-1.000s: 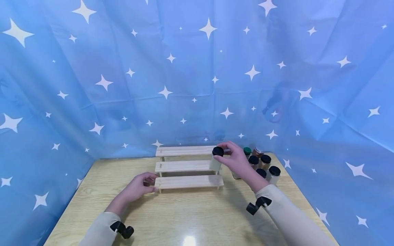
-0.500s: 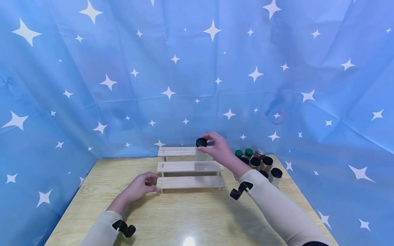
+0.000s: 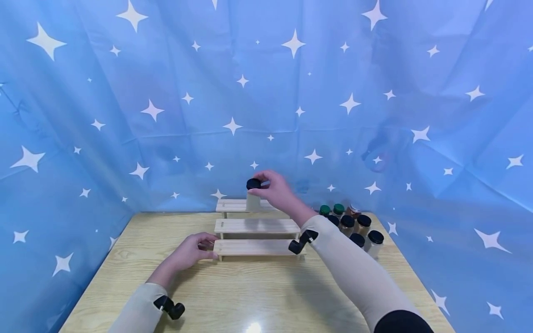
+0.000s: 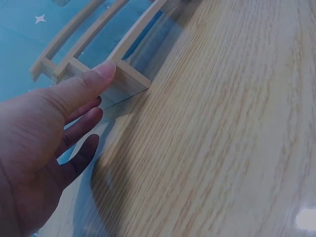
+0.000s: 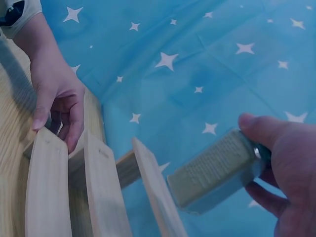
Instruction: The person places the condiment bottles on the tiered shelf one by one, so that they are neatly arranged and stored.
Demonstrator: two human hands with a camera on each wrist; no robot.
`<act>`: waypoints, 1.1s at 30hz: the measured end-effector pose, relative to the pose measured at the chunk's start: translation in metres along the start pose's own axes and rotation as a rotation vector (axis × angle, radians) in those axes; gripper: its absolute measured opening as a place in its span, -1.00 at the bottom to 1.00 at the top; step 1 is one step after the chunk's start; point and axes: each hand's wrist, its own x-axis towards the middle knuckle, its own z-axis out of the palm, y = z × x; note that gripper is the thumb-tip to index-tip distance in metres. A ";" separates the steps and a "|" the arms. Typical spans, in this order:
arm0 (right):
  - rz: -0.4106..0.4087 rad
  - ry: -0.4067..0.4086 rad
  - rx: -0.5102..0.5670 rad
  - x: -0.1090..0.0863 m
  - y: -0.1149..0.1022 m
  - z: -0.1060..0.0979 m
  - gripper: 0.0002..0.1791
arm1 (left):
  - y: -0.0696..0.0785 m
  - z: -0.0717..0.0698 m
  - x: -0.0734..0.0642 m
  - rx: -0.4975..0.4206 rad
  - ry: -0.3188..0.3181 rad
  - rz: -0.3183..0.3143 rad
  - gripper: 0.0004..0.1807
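My right hand (image 3: pixel 280 193) pinches a spice jar (image 3: pixel 253 201) near its black lid, over the top step of a three-step wooden rack (image 3: pixel 257 225). In the right wrist view, the square clear jar (image 5: pixel 215 173) holds pale powder and is close beside the top step; I cannot tell if they touch. My left hand (image 3: pixel 190 253) grips the left end of the lowest step, thumb at the front and fingers behind. The left wrist view shows the thumb against the end of the rack (image 4: pixel 132 76).
Several more jars (image 3: pixel 347 222) with black, green and silvery lids stand together on the table's right side. A blue curtain (image 3: pixel 266 92) with white stars hangs behind and beside the wooden table (image 3: pixel 250 291).
My right hand has carried the jar leftward and up, from the right end of the rack to above the top step. My left hand has kept its place on the rack.
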 end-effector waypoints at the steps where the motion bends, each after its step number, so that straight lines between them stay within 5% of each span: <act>1: -0.002 -0.005 0.007 0.003 0.000 0.002 -0.56 | 0.000 0.000 0.000 0.002 0.001 -0.003 -0.39; 14: 0.019 0.036 -0.023 0.032 0.003 0.032 -0.59 | -0.001 0.002 0.004 -0.007 -0.001 0.001 -0.43; 33: -0.009 0.091 0.043 0.043 0.019 0.060 -0.53 | -0.003 -0.001 0.001 -0.029 -0.007 -0.014 -0.41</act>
